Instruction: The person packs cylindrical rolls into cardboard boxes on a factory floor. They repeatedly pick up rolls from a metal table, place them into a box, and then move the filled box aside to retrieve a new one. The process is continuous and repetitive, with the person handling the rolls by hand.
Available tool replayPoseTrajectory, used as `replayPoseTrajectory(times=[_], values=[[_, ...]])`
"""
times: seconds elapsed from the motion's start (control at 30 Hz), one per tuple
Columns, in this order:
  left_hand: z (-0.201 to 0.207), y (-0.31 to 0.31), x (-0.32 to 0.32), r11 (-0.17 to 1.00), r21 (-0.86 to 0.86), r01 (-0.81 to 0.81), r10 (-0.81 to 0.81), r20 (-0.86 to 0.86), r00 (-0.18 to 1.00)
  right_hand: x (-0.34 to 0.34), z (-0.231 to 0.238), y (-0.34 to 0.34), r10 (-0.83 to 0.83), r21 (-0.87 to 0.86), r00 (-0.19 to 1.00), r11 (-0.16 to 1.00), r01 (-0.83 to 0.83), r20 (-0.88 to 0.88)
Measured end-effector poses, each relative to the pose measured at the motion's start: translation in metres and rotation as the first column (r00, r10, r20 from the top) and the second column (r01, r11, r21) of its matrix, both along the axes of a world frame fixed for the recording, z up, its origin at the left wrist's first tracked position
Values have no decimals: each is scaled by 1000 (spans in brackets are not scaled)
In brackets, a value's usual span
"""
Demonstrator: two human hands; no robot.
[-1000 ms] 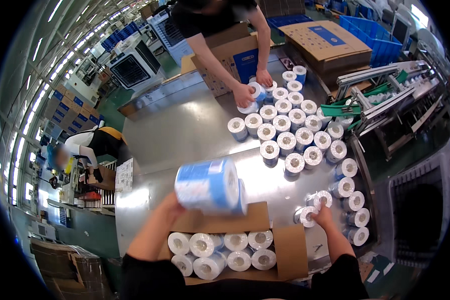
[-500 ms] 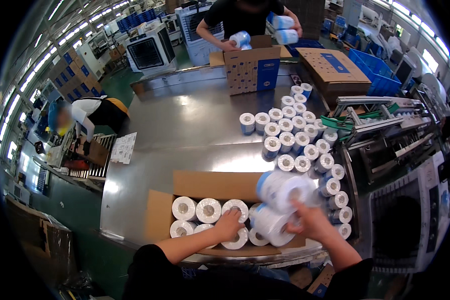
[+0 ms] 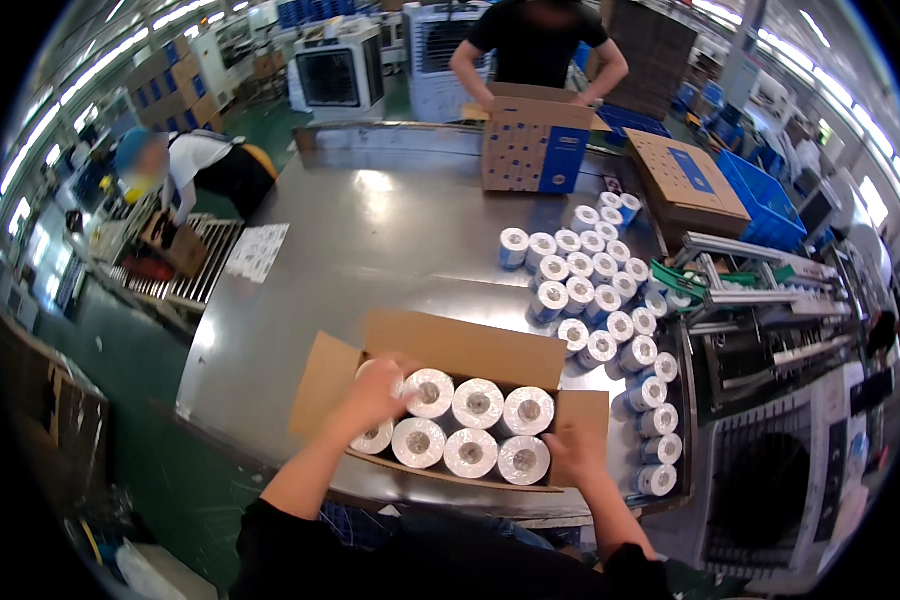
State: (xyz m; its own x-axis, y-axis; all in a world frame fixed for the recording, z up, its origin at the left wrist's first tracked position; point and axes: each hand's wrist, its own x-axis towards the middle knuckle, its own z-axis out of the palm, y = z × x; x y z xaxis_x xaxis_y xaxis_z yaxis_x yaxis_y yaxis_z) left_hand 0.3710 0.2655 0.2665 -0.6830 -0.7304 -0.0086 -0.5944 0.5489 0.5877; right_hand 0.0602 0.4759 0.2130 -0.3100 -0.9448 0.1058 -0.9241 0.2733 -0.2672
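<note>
An open cardboard carton sits at the near edge of the metal table. White wrapped paper rolls stand upright inside it in two rows, hollow cores facing up. My left hand lies over the rolls at the carton's left end, fingers spread, partly covering the far-left roll. At the right end, my right hand rests against the carton's side by the folded-out flap, with no roll in it; its fingers are partly hidden.
Many loose rolls stand on the table's right half. Some line its right edge. Across the table, a co-worker reaches into another carton. A metal conveyor adjoins at right; a paper sheet lies left.
Two rolls held by my right hand are now in the carton's right end. My left hand moved left along the rolls. The co-worker's rolls are no longer visible; their hands are at the far carton.
</note>
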Motion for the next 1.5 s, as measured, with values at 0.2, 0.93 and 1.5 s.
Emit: replayPoseTrajectory(times=[0.2,0.93,1.5], values=[[-39,25,108,753,-280,-596,653,208,728,-54,-5,35,-364,172,734,929,327,573],[-78,-54,-121,824,-560,-86,126,34,991,53,-73,15,-192,127,171,935,331,966],[-89,27,-11,919,-379,-109,175,144,974,140,-62,-94,-348,357,-263,934,-10,900]])
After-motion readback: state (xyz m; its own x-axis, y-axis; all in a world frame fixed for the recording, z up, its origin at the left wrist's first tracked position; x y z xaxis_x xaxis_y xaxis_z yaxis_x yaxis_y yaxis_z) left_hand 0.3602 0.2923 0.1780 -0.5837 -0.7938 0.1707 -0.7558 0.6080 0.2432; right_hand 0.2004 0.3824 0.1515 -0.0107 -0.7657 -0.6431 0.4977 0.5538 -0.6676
